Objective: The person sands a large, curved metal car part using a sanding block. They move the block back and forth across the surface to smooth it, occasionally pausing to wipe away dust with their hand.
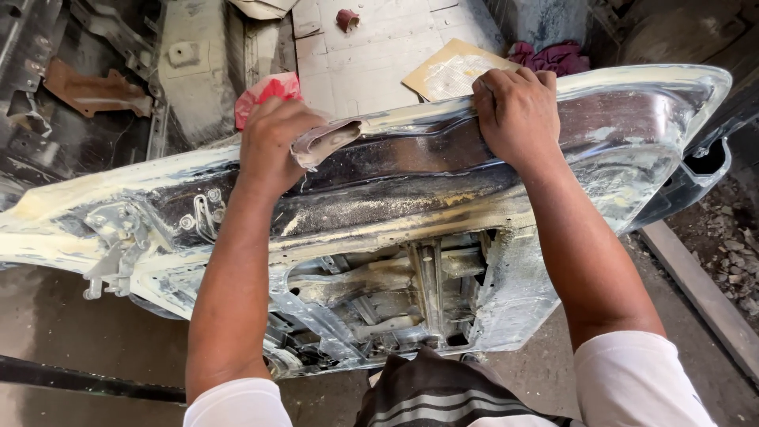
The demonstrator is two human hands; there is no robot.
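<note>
A stripped car door (379,229) lies tilted in front of me, its inner side up, smeared with pale filler and dust. My left hand (273,142) presses a folded piece of worn sandpaper (326,141) against the door's far top edge. Farther right, my right hand (514,115) grips that same edge, fingers curled over it. Both forearms reach across the door's inner frame, where a window mechanism (411,292) shows through an opening.
A red rag (265,93) lies just beyond my left hand. On the pale floor behind sit a sheet of brown sandpaper (451,69), a small red scrap (347,19) and a maroon cloth (553,55). Rusty metal parts (91,91) lie at far left. A wooden plank (700,289) runs at right.
</note>
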